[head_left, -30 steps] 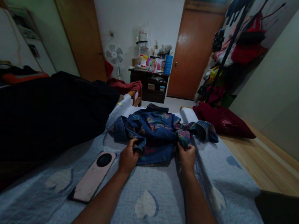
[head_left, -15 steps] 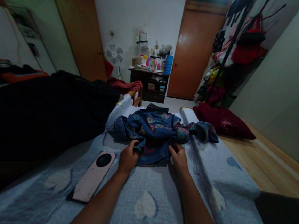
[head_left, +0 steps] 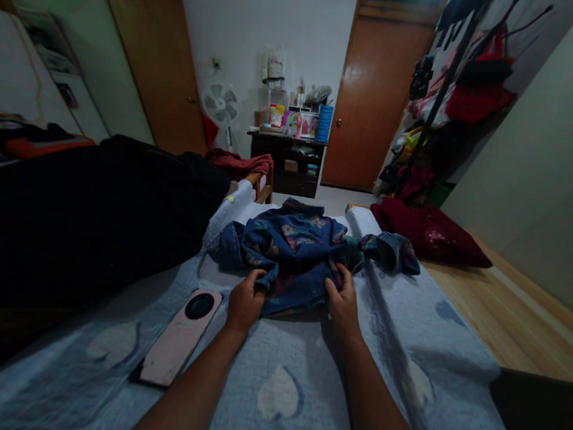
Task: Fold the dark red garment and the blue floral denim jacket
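Observation:
A blue denim jacket with a floral pattern lies spread and rumpled on the bed, its collar at the far end and its sleeves out to both sides. My left hand pinches the near left edge of the jacket, next to a folded-up flap. At the near right side my right hand has its thumb and fingers closed on the cloth, with a bit of hem lifted. To the left of my left forearm rests a pink phone, its round dark camera facing up.
Under everything is a light blue bedspread with leaf shapes. A large black cloth heap fills the left. A dark red pillow lies at the far right, beside a wooden board. Beyond the bed stands a dark cabinet.
My right hand has shifted its fingers slightly up, and the jacket's near right edge has risen and bunched there. My left hand stays at its edge. The phone has not moved.

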Tool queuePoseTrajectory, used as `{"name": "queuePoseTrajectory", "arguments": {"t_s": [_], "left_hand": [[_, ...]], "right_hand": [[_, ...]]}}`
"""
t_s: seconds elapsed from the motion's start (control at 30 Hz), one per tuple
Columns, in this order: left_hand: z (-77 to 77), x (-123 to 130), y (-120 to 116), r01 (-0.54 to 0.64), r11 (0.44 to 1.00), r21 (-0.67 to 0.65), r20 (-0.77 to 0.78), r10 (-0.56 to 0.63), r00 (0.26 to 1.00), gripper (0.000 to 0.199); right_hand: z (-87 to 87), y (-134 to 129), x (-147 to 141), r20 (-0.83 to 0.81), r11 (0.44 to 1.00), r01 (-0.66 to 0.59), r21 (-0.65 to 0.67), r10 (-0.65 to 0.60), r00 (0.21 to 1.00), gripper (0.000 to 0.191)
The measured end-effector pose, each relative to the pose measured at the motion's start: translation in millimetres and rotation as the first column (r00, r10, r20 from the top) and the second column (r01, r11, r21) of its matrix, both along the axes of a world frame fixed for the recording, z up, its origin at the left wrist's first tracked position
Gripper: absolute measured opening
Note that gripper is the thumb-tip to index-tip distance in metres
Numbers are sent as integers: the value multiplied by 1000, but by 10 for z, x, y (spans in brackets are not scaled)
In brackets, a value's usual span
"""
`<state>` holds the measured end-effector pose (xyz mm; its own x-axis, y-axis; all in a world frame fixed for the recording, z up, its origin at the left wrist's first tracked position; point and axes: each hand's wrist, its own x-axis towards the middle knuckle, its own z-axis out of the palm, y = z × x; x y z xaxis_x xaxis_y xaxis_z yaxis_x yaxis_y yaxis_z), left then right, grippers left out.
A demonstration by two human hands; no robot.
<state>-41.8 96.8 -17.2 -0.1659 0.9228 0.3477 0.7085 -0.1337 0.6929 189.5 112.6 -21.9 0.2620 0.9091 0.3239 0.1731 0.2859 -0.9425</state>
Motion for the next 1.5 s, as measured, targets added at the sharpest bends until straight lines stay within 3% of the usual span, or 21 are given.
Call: {"name": "queuePoseTrajectory", "arguments": {"t_s": [0.1,0.2,0.27,0.37,0.47,0.57,0.67,0.77,0.87,1.03,1.13,1.23,1.37,1.5], "left_hand": [[-25,-14,7,7,999,34,12,-7,1000,30],[-43,-15,14,34,994,108,-10,-33,999,32],[-36,1,8,43,982,186,-61,-33,998,36],[2,60,-29,69,962,264,-172,-24,985,50],[23,140,-82,158,953,259,-269,-86,959,51],[-21,197,-116,269,942,199,-304,-201,931,43],[-86,218,-125,306,948,90,-316,-264,911,49],[-106,223,-122,250,968,7,-342,-232,910,64],[-78,226,-121,180,983,-28,-342,-178,923,76],[-28,206,-120,129,991,32,-205,-119,971,76],[-14,166,-104,90,992,90,-28,-88,996,65],[-8,98,-60,-26,992,127,200,0,980,54],[-30,-7,16,-201,967,157,364,133,922,59],[-52,-39,28,-233,921,312,205,174,963,74]], "right_hand": [[139,-40,28,-230,998,0,-55,-12,973,50],[204,-59,46,-296,996,10,-85,-35,954,48],[205,-64,53,-209,996,-27,-91,7,978,48],[170,-81,42,73,993,-112,-37,115,991,53],[108,-106,11,331,977,-212,11,196,923,81],[34,-109,-21,469,951,-308,-15,278,838,99],[-2,-88,-43,540,959,-284,11,234,809,80],[34,-76,-56,553,979,-199,30,150,820,46],[118,-92,-56,503,986,-165,31,127,855,29],[264,-154,-10,278,999,-20,48,6,961,29],[332,-188,44,155,994,95,59,-103,983,33],[353,-199,92,131,989,131,70,-139,982,33],[280,-163,91,371,986,133,103,-162,915,36],[177,-122,6,705,982,138,129,-188,684,51]]}}
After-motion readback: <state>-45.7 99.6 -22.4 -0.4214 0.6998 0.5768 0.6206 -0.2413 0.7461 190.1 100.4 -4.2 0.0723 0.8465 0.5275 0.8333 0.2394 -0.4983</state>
